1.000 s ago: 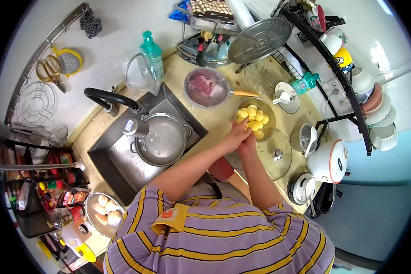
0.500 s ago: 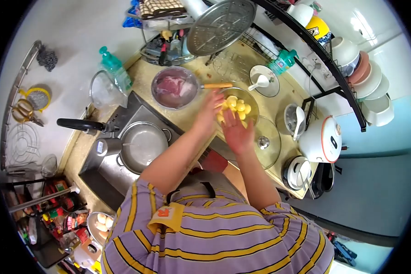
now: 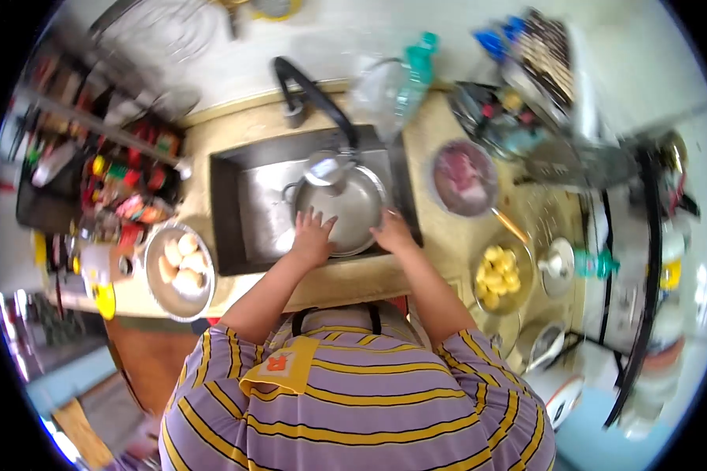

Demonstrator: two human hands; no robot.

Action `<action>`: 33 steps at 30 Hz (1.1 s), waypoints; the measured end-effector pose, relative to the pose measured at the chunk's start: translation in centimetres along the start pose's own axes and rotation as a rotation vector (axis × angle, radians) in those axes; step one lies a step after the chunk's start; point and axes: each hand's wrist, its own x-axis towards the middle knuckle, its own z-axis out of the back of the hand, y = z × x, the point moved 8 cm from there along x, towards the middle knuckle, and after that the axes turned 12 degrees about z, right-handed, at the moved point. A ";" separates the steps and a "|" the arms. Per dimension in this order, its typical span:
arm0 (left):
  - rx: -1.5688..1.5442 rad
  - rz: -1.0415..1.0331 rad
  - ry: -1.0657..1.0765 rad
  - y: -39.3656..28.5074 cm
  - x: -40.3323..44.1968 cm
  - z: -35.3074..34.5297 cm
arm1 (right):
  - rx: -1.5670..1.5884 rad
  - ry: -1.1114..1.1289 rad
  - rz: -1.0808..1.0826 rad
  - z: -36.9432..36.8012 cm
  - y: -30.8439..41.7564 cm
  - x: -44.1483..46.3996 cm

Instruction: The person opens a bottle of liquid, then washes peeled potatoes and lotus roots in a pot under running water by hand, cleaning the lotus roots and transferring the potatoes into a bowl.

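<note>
Two-handled metal pot, just the one, sits in the single-basin steel sink, toward its right side. Going left to right: far left is a rack crammed with jars and packets, too smeared for me to count. Next, one metal bowl with what look like brown eggs in it, around five, overlapping a bit so don't hold me to that. Then the left hand, fingers spread wide over the pot's near left edge, gripping nothing I can see; can't tell if the fingertips touch. One pot handle shows on the left, the other is hidden around the right hand. One black faucet arches over, its grey spray head blocking part of the pot. Right hand is at the pot's right rim, fingers partly bent, and honestly can't tell whether they've closed on anything. Past that, one green bottle at the wall, one wooden-handled pan with raw meat, then one bowl of yellow peeled potatoes, ten or so, piled up so no exact count. One white spoon lies on a plate, and the dish rack far right is mostly blur.
</note>
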 end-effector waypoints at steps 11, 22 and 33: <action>-0.808 0.452 -0.310 13.7 -8.9 0.9 | 0.060 0.415 -0.439 -9.2 -8.9 5.8; -0.873 0.562 -0.328 13.7 -10.7 -0.6 | 1.383 0.125 -0.548 -5.9 -0.6 4.5; -1.032 0.359 -0.468 18.2 -11.1 4.3 | 1.479 -0.091 -0.484 -4.7 11.0 1.5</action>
